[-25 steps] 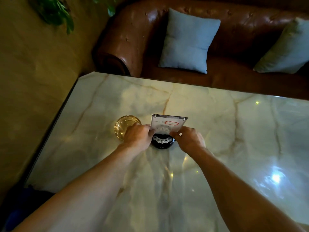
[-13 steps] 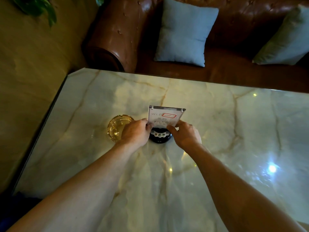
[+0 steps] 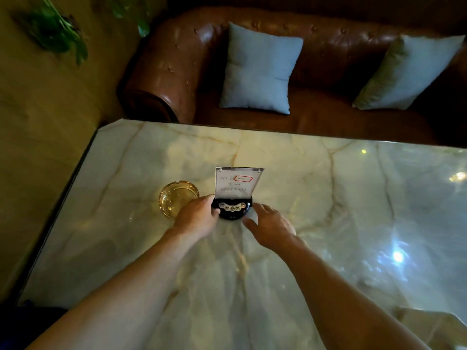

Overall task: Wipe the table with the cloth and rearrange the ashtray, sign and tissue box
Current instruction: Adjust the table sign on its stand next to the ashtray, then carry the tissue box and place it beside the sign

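Sign [image 3: 237, 184]: one, upright in a black round base, mid-desk [image 3: 328, 223], text side toward the camera. Ashtray [image 3: 178, 198]: one, amber glass, just left of the sign, apart from it. Two hands in view. Left hand [image 3: 198, 218] at the base's left edge, fingers curled against it, gripping the base; it overlaps the ashtray's near rim. Right hand [image 3: 270, 223] just right of the base, fingers relaxed and spread, grasping nothing; contact with the base cannot be told. Two pillows, [image 3: 260, 69] and [image 3: 409, 72], on one sofa [image 3: 182, 59] beyond the desk.
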